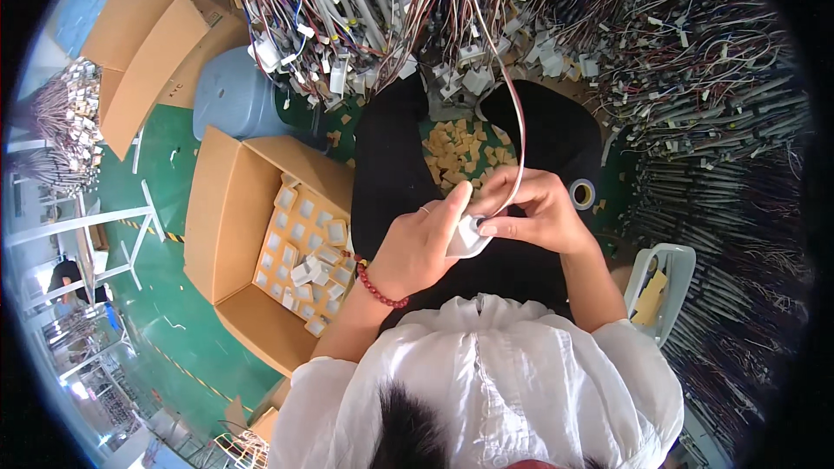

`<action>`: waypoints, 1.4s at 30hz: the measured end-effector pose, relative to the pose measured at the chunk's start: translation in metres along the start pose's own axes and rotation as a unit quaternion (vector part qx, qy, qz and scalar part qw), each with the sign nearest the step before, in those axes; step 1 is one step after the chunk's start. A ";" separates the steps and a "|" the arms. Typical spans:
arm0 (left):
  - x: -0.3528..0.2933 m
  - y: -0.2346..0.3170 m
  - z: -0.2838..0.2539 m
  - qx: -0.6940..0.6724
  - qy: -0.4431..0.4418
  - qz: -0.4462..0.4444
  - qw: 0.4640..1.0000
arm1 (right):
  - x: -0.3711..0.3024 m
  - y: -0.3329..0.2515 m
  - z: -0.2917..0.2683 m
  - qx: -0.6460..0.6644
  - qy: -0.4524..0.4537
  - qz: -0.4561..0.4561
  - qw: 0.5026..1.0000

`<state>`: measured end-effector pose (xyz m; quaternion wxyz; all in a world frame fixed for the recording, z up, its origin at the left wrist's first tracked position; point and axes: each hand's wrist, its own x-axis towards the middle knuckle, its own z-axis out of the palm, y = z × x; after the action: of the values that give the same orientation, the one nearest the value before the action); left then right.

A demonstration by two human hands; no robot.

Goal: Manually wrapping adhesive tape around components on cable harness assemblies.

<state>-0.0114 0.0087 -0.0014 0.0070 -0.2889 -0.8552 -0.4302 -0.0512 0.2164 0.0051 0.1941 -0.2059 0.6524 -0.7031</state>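
In front of my lap, my left hand [415, 247] is closed around a small white plastic housing [466, 241]. A red bead bracelet circles that wrist. My right hand [543, 208] pinches the end of a thin white-and-brown cable [520, 122] right at the housing's opening. From there the cable arcs up toward the hanging wire bundles [373, 0]. My fingers hide the cable's tip, so how far it sits inside the housing cannot be seen.
An open carton [213, 217] at my left holds several white housings in cardboard dividers. Cardboard scraps [456, 149] litter the green floor between my legs. A tape roll [582, 194] lies by my right knee. Dense cables [712, 122] crowd the right; a blue stool [239, 95] stands beyond the carton.
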 end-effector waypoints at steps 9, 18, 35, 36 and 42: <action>-0.002 0.003 0.023 -0.380 0.049 -0.152 0.911 | -0.008 -0.012 0.017 -0.046 0.132 -0.073 0.987; -0.006 0.002 0.010 -0.468 0.038 -0.190 0.862 | -0.017 0.005 -0.026 0.184 0.221 0.007 0.958; 0.008 -0.024 0.041 -0.422 -0.044 -0.136 0.895 | -0.099 0.036 -0.077 -0.462 0.204 0.114 0.856; 0.012 -0.019 0.042 -0.249 -0.032 -0.084 0.964 | -0.095 0.031 -0.072 -0.400 0.217 0.125 0.882; 0.019 0.006 0.060 -0.151 0.069 -0.106 0.980 | -0.071 0.007 -0.027 -0.076 0.130 0.148 0.977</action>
<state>-0.0100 0.0651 -0.0303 -0.0235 -0.1640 -0.8038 -0.5714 -0.0062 0.2772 -0.0060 0.1936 -0.0279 0.7471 -0.6353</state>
